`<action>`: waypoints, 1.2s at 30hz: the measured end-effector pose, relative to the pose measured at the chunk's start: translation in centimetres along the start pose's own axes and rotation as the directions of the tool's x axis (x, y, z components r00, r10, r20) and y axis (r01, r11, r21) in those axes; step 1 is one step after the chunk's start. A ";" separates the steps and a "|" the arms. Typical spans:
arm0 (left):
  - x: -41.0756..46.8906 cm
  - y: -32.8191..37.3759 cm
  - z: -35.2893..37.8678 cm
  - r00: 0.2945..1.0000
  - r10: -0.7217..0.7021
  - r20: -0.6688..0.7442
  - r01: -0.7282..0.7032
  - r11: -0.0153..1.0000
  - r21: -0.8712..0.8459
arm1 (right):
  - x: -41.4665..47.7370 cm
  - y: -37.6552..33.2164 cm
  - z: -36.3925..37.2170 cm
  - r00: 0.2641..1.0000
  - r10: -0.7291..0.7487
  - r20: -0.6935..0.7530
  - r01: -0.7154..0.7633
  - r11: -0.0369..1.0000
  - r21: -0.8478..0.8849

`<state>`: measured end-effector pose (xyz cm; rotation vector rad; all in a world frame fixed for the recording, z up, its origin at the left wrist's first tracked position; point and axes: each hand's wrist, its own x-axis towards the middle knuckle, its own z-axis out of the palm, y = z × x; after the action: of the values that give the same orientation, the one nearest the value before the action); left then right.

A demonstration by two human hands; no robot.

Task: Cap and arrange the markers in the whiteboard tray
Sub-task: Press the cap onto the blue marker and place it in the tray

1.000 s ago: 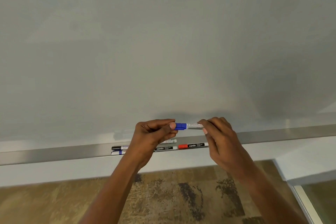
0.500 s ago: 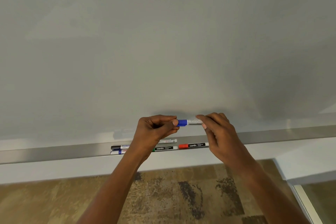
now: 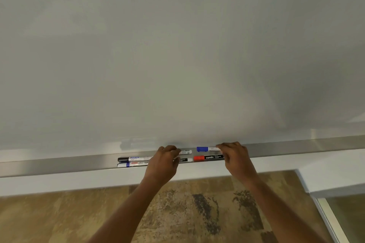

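Observation:
A blue-capped marker [image 3: 207, 149] lies at the back of the metal whiteboard tray [image 3: 59, 164], and my right hand [image 3: 235, 156] pinches its right end. My left hand [image 3: 164, 161] is curled over the tray just to the left, its fingertips at a white marker [image 3: 185, 152]; whether it grips that one I cannot tell. A red-capped marker [image 3: 208, 157] lies in front of the blue one. A green marker [image 3: 184, 160] shows partly beside my left hand. A black-capped marker [image 3: 134, 158] and a blue-banded marker [image 3: 132, 164] lie at the left.
The whiteboard [image 3: 177, 55] fills the view above the tray. A white wall strip [image 3: 59, 182] runs under the tray, with patterned brown carpet [image 3: 187, 213] below. A glass panel with a metal frame [image 3: 327, 221] stands at the lower right.
Both hands dropped from in front of the board to the tray. The capped blue marker came down with my right hand; my left hand let go of its cap end.

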<state>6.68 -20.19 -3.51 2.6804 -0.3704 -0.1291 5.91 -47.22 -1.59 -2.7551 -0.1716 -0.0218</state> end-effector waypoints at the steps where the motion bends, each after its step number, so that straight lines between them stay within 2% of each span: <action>1: 0.2 0.2 0.2 1.000 -0.003 0.016 0.002 0.999 0.045 | 0.2 0.1 0.4 1.000 0.006 0.013 -0.006 1.000 -0.003; 5: 0.9 0.8 0.9 0.994 -0.040 0.098 0.021 0.982 0.188 | 0.9 -0.2 1.8 0.999 -0.002 0.054 0.006 0.997 -0.077; 10: 0.8 1.4 2.0 0.984 -0.096 0.147 0.052 0.958 0.282 | 0.8 -0.4 3.1 0.997 0.011 0.083 0.000 0.992 -0.128; 25: 0.5 1.0 2.7 0.993 -0.072 0.091 0.042 0.953 0.299 | 1.7 -0.4 3.9 0.991 0.055 0.118 -0.028 0.975 -0.220; 36: 0.6 0.8 2.6 0.994 -0.054 0.091 0.030 0.970 0.242 | 0.9 -0.8 5.2 0.989 0.037 0.146 -0.013 0.987 -0.161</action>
<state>6.67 -22.10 -5.49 2.9301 -0.3805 -0.2426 6.68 -44.48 -6.06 -2.9194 -0.1828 0.1846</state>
